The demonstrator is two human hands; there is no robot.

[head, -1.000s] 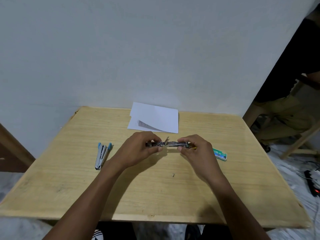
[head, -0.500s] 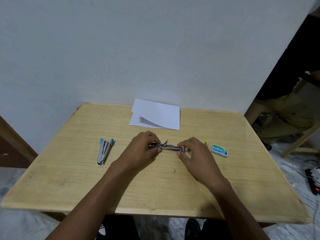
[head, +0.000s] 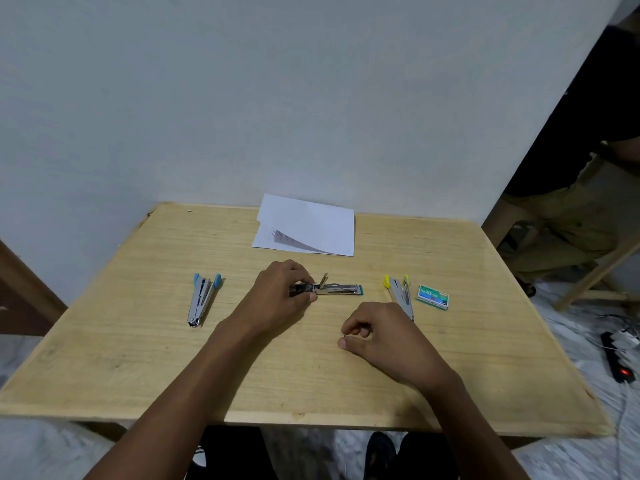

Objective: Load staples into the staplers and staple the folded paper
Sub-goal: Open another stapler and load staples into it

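Observation:
A green stapler (head: 337, 289) lies opened out flat at the middle of the wooden table (head: 138, 358). My left hand (head: 277, 299) grips its left end with curled fingers. My right hand (head: 384, 337) is nearer to me, off the stapler, with thumb and forefinger pinching a tiny piece of staples (head: 346, 337) on the table top. A blue-tipped stapler (head: 202, 299) lies to the left. To the right a yellow-tipped stapler (head: 400, 294) lies partly behind my right hand. The folded white paper (head: 308, 225) lies at the table's back edge.
A green staple box (head: 433, 297) sits right of the yellow stapler. A white wall stands directly behind the table. A seated person (head: 571, 209) and a wooden chair are at the far right, with a power strip (head: 620, 362) on the floor.
My right hand let go of the green stapler's right end and came back towards me to the small staple piece. The yellow stapler is now uncovered. My left hand keeps its hold.

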